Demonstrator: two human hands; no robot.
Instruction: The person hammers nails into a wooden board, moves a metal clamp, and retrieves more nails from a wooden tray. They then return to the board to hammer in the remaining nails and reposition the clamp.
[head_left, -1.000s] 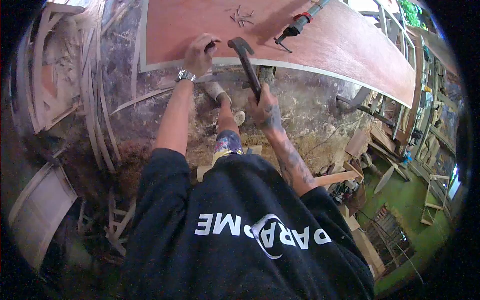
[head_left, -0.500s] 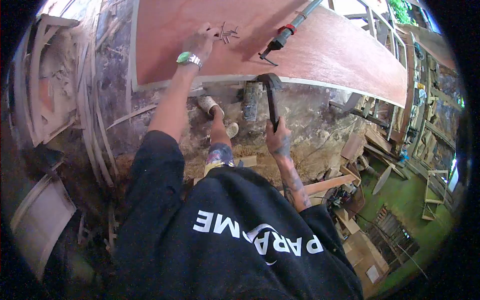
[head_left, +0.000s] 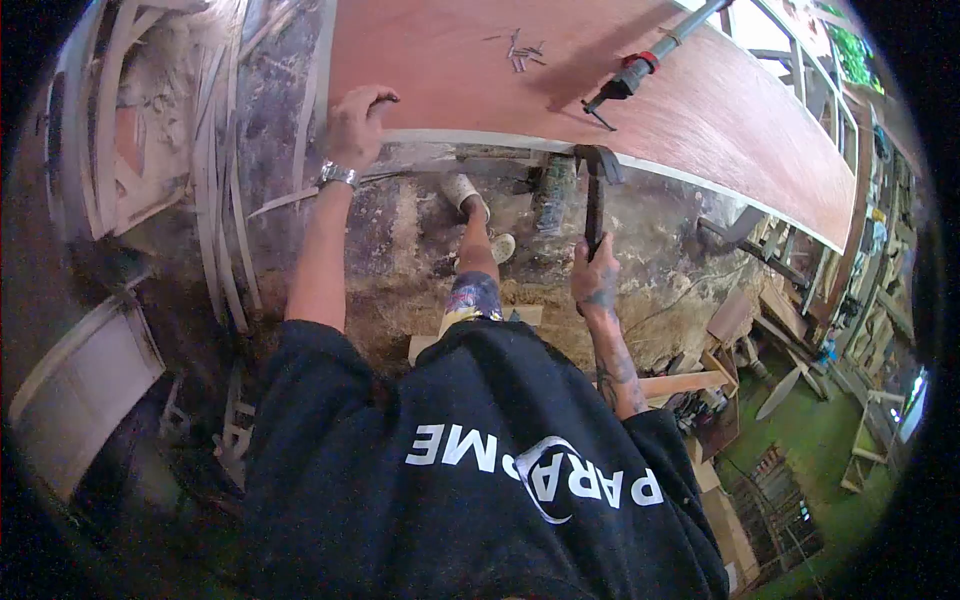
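The left hand (head_left: 355,125), a metal-banded watch (head_left: 338,174) at its wrist, is at the near edge of the reddish panel (head_left: 450,85), toward that panel's left corner. Its fingers are bent, thumb and forefinger close together; a small dark spot shows at the tips, and I cannot tell whether they pinch anything. Farther right, the nails (head_left: 525,55) lie in a loose little heap on the panel, too small and blurred to count. The dark hammer (head_left: 594,205) has its head at the panel's near edge; whether the two touch is unclear. The right hand (head_left: 598,280) has its fingers wrapped around the handle, hiding the grip end. Right of the nails, a pipe clamp (head_left: 632,75) with a red collar slants over the panel, its far end cut off by the top of the view.

The panel's surface is smooth and pale-bordered, its far side out of view; what supports it is mostly hidden. In the room, a pale framed board (head_left: 90,395) leans at the far left in shadow, then come long wooden strips (head_left: 220,180). Stained, patchy ground (head_left: 400,230) lies below the panel. At the right are jumbled wood scraps (head_left: 735,315) and a greenish floor (head_left: 790,430), with the corners lost in black.
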